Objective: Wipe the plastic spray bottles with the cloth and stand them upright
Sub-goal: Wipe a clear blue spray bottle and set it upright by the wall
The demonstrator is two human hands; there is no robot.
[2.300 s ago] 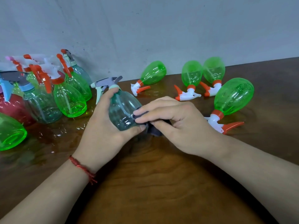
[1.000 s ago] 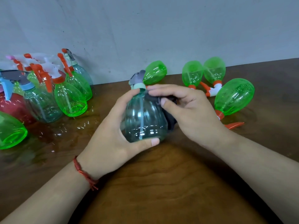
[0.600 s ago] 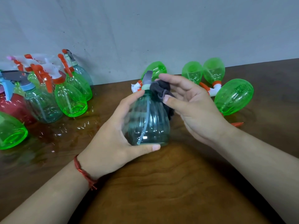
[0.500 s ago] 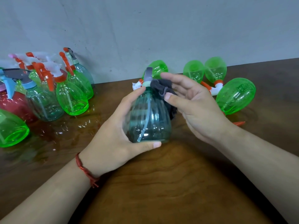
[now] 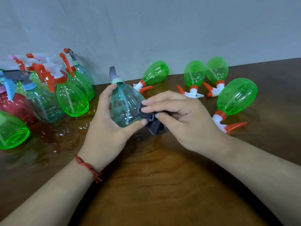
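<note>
At the middle of the dark brown wooden counter (image 5: 154,185), seen from the head camera, the left hand (image 5: 104,129) has a closed grip on a translucent teal ribbed plastic spray bottle with a grey trigger head (image 5: 124,108). The fingers curl round its far side and the thumb lies across its lower edge. The bottle leans with its head away from the person and its base toward the camera; I cannot tell whether the base touches the counter. The right hand (image 5: 182,118) pinches a small dark grey cloth (image 5: 151,123) between thumb and fingers, its grip closed on the bunched fabric, and presses it to the bottle's right flank.

At the left, near the pale wall (image 5: 146,30), stands a tight cluster of upright spray bottles (image 5: 71,98), mostly green and teal. At the right, four green translucent plastic spray bottles (image 5: 236,97) with orange-and-white trigger heads lie on their sides, well apart from the hands.

The step in hand looks like the wiping of the teal bottle. The next move probably calls for turning it in the left hand so the cloth meets any unwiped side. It then has to go base-down beside the cluster, placed gently so that no neighbour is knocked. The four lying bottles would be left to do.
</note>
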